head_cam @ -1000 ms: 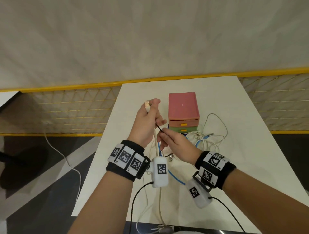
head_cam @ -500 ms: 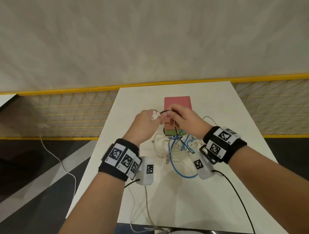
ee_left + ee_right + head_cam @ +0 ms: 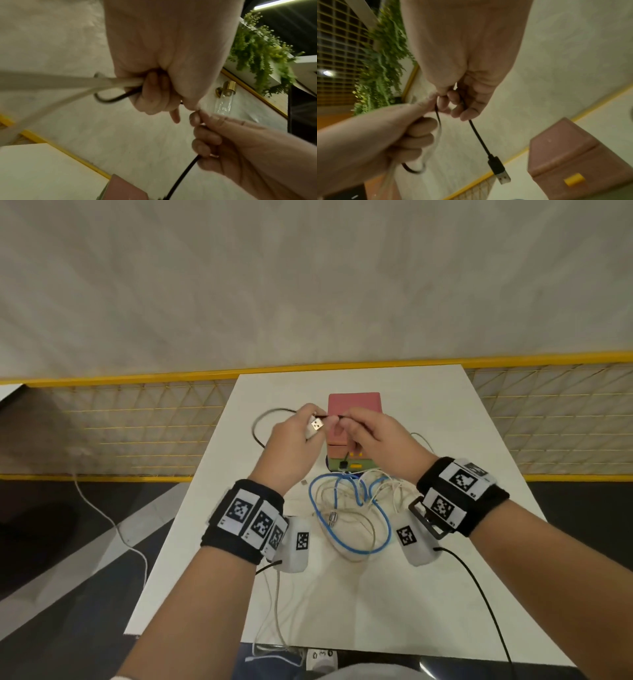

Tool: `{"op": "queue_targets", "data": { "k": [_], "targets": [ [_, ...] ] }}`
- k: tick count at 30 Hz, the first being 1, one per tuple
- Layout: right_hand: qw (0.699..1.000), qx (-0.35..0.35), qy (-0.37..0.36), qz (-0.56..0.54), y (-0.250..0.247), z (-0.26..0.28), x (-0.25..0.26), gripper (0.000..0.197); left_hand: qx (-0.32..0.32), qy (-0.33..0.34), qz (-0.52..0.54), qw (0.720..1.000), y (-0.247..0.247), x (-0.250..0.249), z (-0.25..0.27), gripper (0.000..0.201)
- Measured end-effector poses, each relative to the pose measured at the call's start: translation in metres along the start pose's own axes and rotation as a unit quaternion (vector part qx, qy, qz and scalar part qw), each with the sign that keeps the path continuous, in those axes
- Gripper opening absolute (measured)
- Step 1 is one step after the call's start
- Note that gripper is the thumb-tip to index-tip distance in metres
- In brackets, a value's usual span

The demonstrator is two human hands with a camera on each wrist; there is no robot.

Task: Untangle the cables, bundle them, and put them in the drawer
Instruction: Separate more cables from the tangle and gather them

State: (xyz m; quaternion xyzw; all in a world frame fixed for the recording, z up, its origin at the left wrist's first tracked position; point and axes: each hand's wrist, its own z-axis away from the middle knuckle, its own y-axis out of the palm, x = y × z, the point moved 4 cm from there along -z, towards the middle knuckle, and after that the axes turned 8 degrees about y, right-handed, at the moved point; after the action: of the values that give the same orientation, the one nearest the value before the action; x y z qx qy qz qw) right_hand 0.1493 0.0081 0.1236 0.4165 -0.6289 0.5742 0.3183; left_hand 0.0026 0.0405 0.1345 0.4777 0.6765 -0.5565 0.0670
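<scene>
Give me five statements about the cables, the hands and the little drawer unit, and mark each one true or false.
1. Both hands hold the black cable. True: the left hand and the right hand each pinch it.
2. The blue cable is lifted in the right hand. False: it lies looped on the table among pale cables.
3. The left hand also holds a pale cable with a USB plug. True.
4. The drawer unit has a drawer pulled fully out. False: its drawers look shut.
5. The black cable's plug is already inside a drawer. False: it hangs free below the right hand.
</scene>
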Motion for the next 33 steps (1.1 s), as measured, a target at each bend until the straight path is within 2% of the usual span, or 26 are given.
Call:
{"op": "queue_targets", "data": {
  "k": [2,5,7,9,13,16,18,19,20,21,23,25,26,27,29,30,33],
  "targets": [
    [1.0,-0.007,-0.015,0.011,-0.006,0.005,0.009,0.022,-0.025,0.008,0.015,1.0,-0.004,-0.002,0.002,0.026],
    [0.997,0.04,0.006,0.063,-0.003,0.02,0.01,0.024,-0.025,0.012,0.04,0.999,-0.014,-0.013,0.007,0.029],
    [0.992,0.08,0.038,0.086,0.005,0.034,0.005,0.023,0.008,0.009,0.036,0.999,-0.015,-0.016,0.012,0.029],
    [0.988,0.114,0.083,0.061,0.017,0.05,-0.003,0.024,0.04,0.007,0.028,0.999,-0.011,-0.018,0.02,0.026],
    [0.966,0.208,0.154,0.012,0.049,0.091,-0.018,0.023,0.024,-0.015,0.048,0.998,-0.003,-0.024,0.045,0.016],
    [0.923,0.329,0.194,0.045,0.077,0.132,-0.036,0.025,0.005,-0.036,0.077,0.996,-0.001,-0.029,0.066,0.017],
    [0.864,0.444,0.201,0.129,0.091,0.16,-0.049,0.032,-0.002,-0.041,0.095,0.995,0.0,-0.037,0.08,0.019],
    [0.835,0.481,0.199,0.179,0.094,0.169,-0.054,0.038,-0.001,-0.047,0.109,0.993,0.0,-0.042,0.087,0.02],
    [0.819,0.493,0.195,0.221,0.094,0.174,-0.058,0.044,0.002,-0.055,0.129,0.99,0.0,-0.048,0.095,0.021],
    [0.821,0.477,0.188,0.252,0.09,0.173,-0.059,0.049,0.006,-0.062,0.152,0.986,0.001,-0.053,0.101,0.02],
    [0.869,0.384,0.145,0.278,0.079,0.161,-0.053,0.048,0.016,-0.071,0.202,0.977,0.004,-0.063,0.113,0.02],
    [0.934,0.288,0.11,0.18,0.064,0.15,-0.028,0.047,0.029,-0.082,0.258,0.962,0.009,-0.071,0.121,0.025],
    [0.951,0.277,0.086,0.109,0.061,0.147,-0.014,0.048,0.033,-0.092,0.291,0.952,0.013,-0.074,0.124,0.028],
    [0.955,0.286,0.059,0.053,0.061,0.147,0.001,0.042,0.035,-0.103,0.324,0.94,0.017,-0.077,0.126,0.03],
    [0.949,0.315,0.028,0.009,0.073,0.149,0.017,0.011,0.026,-0.113,0.369,0.922,0.021,-0.084,0.127,0.034],
    [0.949,0.314,0.025,-0.014,0.081,0.15,0.017,0.009,0.014,-0.111,0.381,0.918,0.019,-0.086,0.126,0.035],
    [0.95,0.312,0.006,-0.026,0.106,0.166,-0.001,0.021,-0.054,-0.096,0.394,0.913,0.002,-0.082,0.117,0.036]
  ]
}}
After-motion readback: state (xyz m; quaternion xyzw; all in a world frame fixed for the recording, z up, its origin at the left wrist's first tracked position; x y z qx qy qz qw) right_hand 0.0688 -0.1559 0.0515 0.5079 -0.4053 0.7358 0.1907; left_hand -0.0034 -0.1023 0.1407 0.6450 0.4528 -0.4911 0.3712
